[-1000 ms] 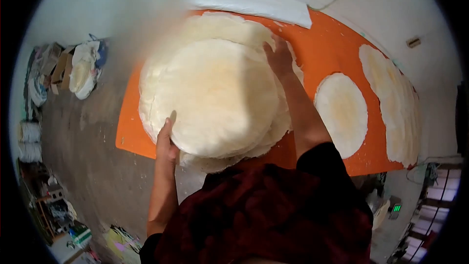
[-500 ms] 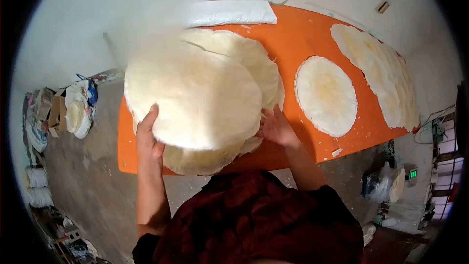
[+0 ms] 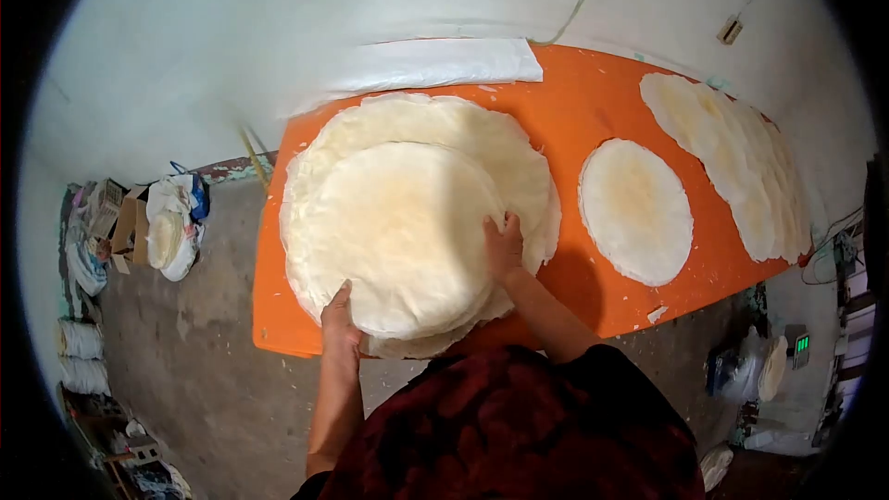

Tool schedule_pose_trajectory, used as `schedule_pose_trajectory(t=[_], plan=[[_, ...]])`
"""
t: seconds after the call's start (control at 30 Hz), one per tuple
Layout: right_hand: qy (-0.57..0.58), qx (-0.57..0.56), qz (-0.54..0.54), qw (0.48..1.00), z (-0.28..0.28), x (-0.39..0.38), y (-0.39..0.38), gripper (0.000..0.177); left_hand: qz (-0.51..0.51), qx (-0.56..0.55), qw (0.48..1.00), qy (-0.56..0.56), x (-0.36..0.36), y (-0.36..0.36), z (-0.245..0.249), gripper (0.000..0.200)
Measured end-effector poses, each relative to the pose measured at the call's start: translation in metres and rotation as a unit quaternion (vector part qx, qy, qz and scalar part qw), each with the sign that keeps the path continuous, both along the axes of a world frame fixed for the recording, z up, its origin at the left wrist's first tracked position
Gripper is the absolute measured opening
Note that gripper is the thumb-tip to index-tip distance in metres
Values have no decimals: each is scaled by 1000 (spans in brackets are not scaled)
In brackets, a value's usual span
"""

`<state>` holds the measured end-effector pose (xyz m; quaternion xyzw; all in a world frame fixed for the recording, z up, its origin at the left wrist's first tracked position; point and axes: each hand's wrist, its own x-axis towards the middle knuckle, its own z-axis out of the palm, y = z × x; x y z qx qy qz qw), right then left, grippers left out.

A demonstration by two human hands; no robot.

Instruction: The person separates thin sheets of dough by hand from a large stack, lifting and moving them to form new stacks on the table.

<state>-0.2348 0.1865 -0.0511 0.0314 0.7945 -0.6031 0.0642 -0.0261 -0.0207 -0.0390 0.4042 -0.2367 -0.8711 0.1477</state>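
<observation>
A stack (image 3: 417, 143) of thin, pale dough rounds is seen lying on the left half of an orange table (image 3: 574, 97). The stack is made up of wider rounds below and a smaller pile of rounds (image 3: 398, 231) on top, shifted towards the near edge, where it slightly overhangs the table.

The left hand (image 3: 340, 324) is placed at the near left rim of the smaller pile. One digit is laid up onto the top surface, while the remaining fingers are hidden below the rim, so it cannot be told whether the grip is closed on the pile.

The right hand (image 3: 505, 245) is laid on the right rim of the same pile, palm down with the fingers stretched out. Its grip is spread flat and nothing is clasped by it.

A single round (image 3: 635, 210) is laid apart from the stack on the right half of the table. Farther right, an overlapping row of rounds (image 3: 732, 162) is spread along the table's far end. A white sheet (image 3: 435, 63) is laid across the far edge, against a white wall.

On the floor (image 3: 185, 361) to the left, bags (image 3: 171, 222) and bundles are heaped. A device with a green display (image 3: 801, 344) is seen at the lower right.
</observation>
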Motion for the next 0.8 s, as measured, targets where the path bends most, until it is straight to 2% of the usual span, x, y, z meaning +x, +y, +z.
schedule_pose_trajectory(t=[0.07, 0.17, 0.27, 0.3, 0.4, 0.53, 0.57, 0.63, 0.73, 0.8], plan=[[-14, -49, 34, 998, -8, -3, 9, 45, 10, -5, 1000, -19, 1, -1, -3, 41], [-16, -199, 22, 980, -8, 1, 14, 42, 21, -1, 1000, -11, 2, 0, 10, 41], [-123, -201, 30, 971, 27, 13, 23, 35, 43, 25, 998, 30, 13, 1, 19, 41], [-165, -185, 42, 968, 10, 3, 25, 35, 48, 34, 997, 58, 10, -1, 19, 41], [-178, -207, 77, 959, 11, -11, 25, 37, 38, 37, 997, 62, 11, -7, 10, 40], [-323, -354, 134, 868, 11, -33, 23, 39, 0, -8, 1000, 8, 4, -12, 6, 40], [-292, -346, 135, 881, 11, -30, 25, 38, -9, 13, 1000, 19, 4, -14, 9, 39], [-220, -326, 137, 909, 26, -26, 30, 37, -25, -21, 999, 39, 2, -6, 32, 39], [-176, -280, 124, 936, 56, -32, 54, 31, -40, -32, 998, 47, -14, 22, 64, 40], [-158, -287, 118, 937, 82, -41, 83, 29, -53, -56, 995, 55, -31, 40, 84, 41]])
